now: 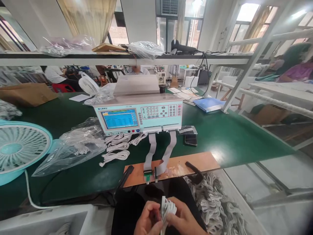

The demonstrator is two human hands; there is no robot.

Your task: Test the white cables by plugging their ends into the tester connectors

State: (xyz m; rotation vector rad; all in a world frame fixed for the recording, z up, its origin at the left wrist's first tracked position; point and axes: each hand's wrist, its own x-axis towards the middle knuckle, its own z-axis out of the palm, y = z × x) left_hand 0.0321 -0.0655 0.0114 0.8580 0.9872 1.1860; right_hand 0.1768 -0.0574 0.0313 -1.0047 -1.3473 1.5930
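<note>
"White cable bundle [168, 207]: where?"
"Over the lap [128, 210], gripped between left hand [148, 218] and right hand [184, 216]."
"Handling tip?"
"Pinch it snugly, without kinks, I'd say, clear of the board [207, 159] along the surface's [234, 130] near edge."

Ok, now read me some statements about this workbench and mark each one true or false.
1. The left hand and right hand both hold one white cable bundle. True.
2. Two gray ribbon cables run from the benchtop tester down onto the orange-brown board. True.
3. The benchtop tester's display is dark. False: its screen is lit blue.
4. Nothing lies right of the benchtop tester. False: a blue folder does.
5. A turquoise fan stands at the left. True.
</note>
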